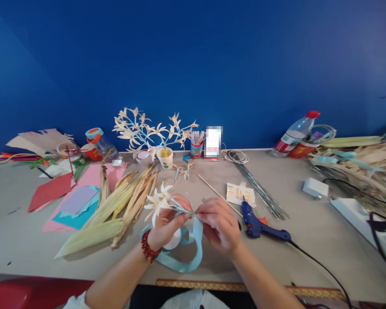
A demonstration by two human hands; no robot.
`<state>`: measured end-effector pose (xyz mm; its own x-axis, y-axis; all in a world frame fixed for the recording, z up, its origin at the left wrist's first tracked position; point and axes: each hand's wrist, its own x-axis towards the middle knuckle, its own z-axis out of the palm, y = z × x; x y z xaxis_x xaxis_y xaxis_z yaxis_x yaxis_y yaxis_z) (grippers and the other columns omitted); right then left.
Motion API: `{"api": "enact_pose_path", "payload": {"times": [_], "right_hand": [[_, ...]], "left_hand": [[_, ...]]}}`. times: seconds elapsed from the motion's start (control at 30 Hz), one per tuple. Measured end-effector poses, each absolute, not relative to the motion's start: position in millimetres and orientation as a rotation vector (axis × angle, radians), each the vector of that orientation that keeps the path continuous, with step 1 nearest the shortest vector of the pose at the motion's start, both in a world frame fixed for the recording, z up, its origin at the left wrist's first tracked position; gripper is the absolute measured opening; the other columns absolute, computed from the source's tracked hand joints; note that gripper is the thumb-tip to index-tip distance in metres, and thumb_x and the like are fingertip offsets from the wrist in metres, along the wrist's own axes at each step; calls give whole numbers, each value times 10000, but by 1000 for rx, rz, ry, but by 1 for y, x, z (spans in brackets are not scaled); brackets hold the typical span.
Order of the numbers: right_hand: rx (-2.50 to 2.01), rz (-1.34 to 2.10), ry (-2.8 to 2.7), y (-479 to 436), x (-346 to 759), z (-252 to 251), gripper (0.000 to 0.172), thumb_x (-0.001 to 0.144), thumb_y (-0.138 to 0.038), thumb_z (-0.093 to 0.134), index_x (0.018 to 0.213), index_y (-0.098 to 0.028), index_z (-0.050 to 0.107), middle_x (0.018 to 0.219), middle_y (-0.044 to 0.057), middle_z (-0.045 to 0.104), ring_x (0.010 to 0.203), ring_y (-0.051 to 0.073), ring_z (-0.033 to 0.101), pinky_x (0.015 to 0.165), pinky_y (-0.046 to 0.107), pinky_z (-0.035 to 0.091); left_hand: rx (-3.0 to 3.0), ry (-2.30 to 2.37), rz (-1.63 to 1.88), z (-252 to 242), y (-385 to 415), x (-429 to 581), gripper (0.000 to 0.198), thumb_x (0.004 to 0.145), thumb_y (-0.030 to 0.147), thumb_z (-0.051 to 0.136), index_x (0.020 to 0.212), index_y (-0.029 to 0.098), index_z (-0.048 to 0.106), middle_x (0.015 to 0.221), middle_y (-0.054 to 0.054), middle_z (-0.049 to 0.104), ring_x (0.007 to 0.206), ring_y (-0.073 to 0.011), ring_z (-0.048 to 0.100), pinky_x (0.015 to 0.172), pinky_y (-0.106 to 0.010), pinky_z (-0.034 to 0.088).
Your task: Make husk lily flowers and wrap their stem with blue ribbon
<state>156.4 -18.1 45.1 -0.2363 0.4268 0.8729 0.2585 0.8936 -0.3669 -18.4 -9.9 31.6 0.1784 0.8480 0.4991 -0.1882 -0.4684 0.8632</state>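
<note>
My left hand, with a red bead bracelet at the wrist, is closed on the stems of a small bunch of cream husk flowers. The blossoms stick out to the left, and pale blue wrapping shows on the stems. Right beside it, my right hand pinches the stem end where a light blue ribbon meets it. The ribbon hangs down from between the hands in a loop, toward a roll partly hidden behind my left wrist.
Corn husks and coloured paper lie on the left. A blue glue gun, its cord running to the front edge, and wires are on the right. Cups with husk flowers, a phone and a tilted bottle line the wall.
</note>
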Motion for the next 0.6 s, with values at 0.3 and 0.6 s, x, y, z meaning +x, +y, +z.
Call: {"api": "enact_pose_path", "payload": {"times": [0.3, 0.6], "right_hand": [[-658, 625, -1680, -24, 154, 35, 164, 910, -122, 551, 978, -265, 592, 925, 67, 690, 855, 210, 658, 748, 367, 518], [-640, 1301, -1306, -23, 149, 30, 142, 903, -322, 647, 843, -221, 568, 909, 57, 664, 804, 178, 642, 694, 295, 509]], "left_hand": [[1233, 668, 1276, 33, -11, -19, 183, 755, 327, 756, 762, 160, 682, 781, -57, 601, 751, -179, 579, 660, -295, 491], [1210, 649, 1187, 32, -8, -20, 189, 745, 329, 763, 752, 163, 673, 749, -22, 579, 681, -155, 581, 622, -287, 505]]}}
